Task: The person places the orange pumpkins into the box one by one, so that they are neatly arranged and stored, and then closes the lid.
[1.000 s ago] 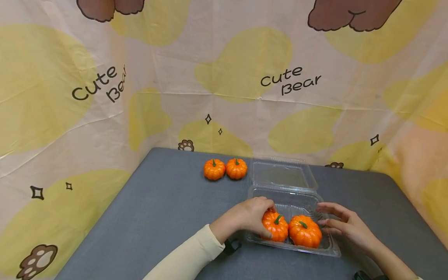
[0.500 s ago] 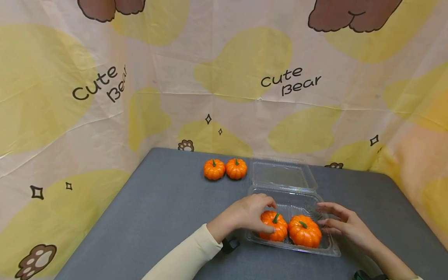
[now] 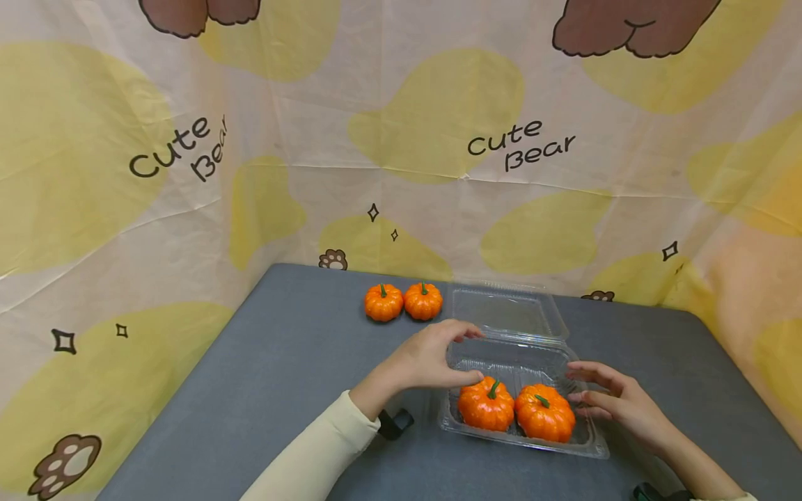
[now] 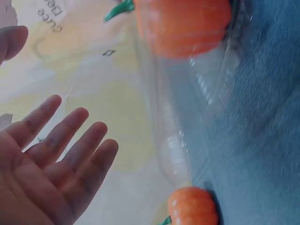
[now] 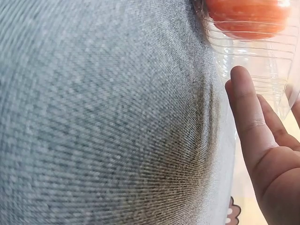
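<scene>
backdrop cloth (image 3: 438, 115): pale, yellow blotches, paw prints, lettering; hangs behind the desk.
desk (image 3: 313, 355): grey, matte; carries everything below.
clear container (image 3: 532, 356): right of middle, near edge of desk. thin, ribbed, glossy; would probably slide or flex if bumped, so brace lightly, no squeezing.
lid (image 3: 504, 313): clear too, laid back beyond the container.
left hand (image 3: 429, 358): thumb and fingers parted wide, nothing held, over the container's left side. my judgement: raise it well over the wall before going sideways, thumb clear of the stem.
right hand (image 3: 626, 403): fingers loosely spread, gripping nothing, beside the right wall; contact can't be told. best used as a quiet stop for the container.
left inner pumpkin (image 3: 485, 409): in the container's near half, bright orange, ribbed, shiny.
right inner pumpkin (image 3: 546, 419): same look, alongside, touching or nearly; seat both low and level.
left outer pumpkin (image 3: 383, 304): on the desk, left of the lid, same orange.
right outer pumpkin (image 3: 423, 303): close beside its twin, nearer the lid.
stems: short, green, one atop each pumpkin; poor handles, better to cup the ribbed sides.
</scene>
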A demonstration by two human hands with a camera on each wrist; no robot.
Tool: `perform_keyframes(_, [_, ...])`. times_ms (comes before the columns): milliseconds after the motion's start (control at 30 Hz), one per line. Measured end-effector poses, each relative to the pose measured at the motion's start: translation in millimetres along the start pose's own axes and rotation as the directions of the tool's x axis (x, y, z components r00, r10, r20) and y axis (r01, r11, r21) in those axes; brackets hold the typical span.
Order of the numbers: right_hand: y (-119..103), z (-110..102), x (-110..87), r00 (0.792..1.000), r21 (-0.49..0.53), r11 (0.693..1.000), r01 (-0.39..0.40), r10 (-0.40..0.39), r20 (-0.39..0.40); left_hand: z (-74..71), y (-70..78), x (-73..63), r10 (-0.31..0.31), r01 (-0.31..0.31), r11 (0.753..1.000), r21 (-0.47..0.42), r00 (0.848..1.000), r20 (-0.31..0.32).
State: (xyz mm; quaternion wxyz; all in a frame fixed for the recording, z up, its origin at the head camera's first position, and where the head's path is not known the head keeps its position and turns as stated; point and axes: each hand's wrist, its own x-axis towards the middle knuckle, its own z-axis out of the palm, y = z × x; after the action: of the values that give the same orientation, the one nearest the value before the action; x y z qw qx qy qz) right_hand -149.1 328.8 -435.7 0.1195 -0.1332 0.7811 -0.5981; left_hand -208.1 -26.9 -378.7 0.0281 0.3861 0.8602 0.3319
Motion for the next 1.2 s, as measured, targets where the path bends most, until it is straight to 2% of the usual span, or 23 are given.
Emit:
perform_keyframes(233, [-2.9, 0.5, 1.6, 1.000, -0.009, 1.000, -0.009, 0.008, -0.016, -22.6, -6.0, 0.0, -0.031, 0.026, 0.995, -0.096, 0.998, -0.046])
perform_keyframes(600, [-2.5, 0.2, 1.3, 0.999, -0.022, 0.999, -0.029, 0.029, -0.014, -53.6, -9.0, -1.5, -0.094, 0.079, 0.985, -0.150, 0.991, -0.097])
perform_keyframes(933, [-2.1, -0.5, -0.2, 0.999, -0.019, 0.999, -0.040, 0.039, -0.022, -85.9, -16.7, 4.5, -0.055, 0.031, 0.990, -0.136, 0.983, -0.178])
perform_keyframes(1067, [-1.2, -0.2, -0.6, 0.999, -0.017, 0.999, -0.044, 0.043, -0.021, -99.1, -24.4, 4.6, -0.091, 0.058, 0.983, -0.177, 0.978, -0.185])
perform_keyframes(1200, [0.4, 0.4, -0.8, 0.999, -0.014, 0.999, -0.034, 0.033, -0.019, -108.6, -35.4, 4.0, -0.143, 0.099, 0.974, -0.204, 0.966, -0.215])
